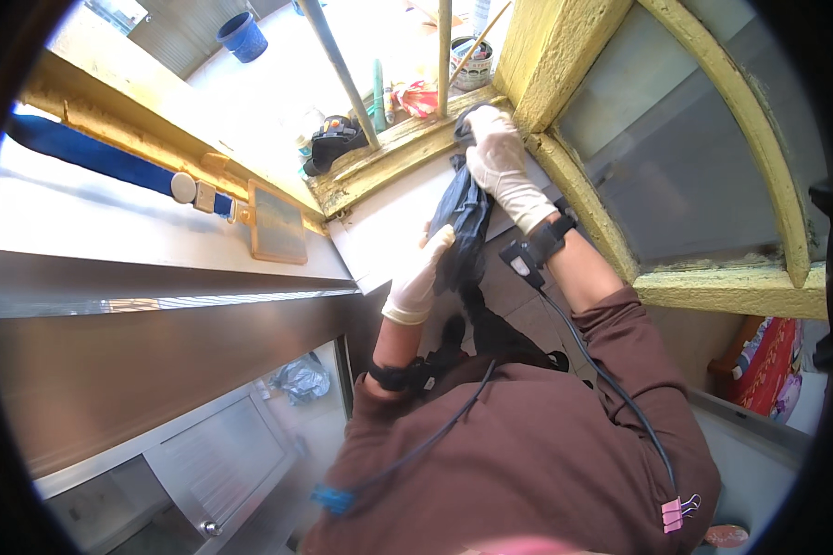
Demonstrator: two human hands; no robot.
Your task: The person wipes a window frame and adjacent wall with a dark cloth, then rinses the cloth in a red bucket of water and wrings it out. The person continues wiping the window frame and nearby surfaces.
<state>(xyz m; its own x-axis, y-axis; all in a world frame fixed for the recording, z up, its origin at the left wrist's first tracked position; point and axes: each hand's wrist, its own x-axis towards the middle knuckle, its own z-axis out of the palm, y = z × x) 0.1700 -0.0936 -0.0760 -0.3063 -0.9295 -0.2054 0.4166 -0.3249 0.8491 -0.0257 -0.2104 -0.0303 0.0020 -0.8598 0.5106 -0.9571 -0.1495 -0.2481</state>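
Observation:
In a white glove, my left hand [415,279] is closed on a crumpled black plastic bag [465,217], which hangs in front of my body above the white sill [379,242]. My right hand [498,159], gloved too, reaches farther out to the corner of the yellow window frame [528,102]. Its fingers are bent around a dark wad [470,122] against the wood; whether this is a cloth or part of the bag, I cannot tell. The bag's upper end lies close to my right palm.
Metal bars [338,69] stand in the window opening. Beyond them are a black strapped object [333,143], a can [472,67] and a blue bucket [242,37]. An open glazed sash [703,157] is at the right. A blue strap with a card holder [278,225] lies left.

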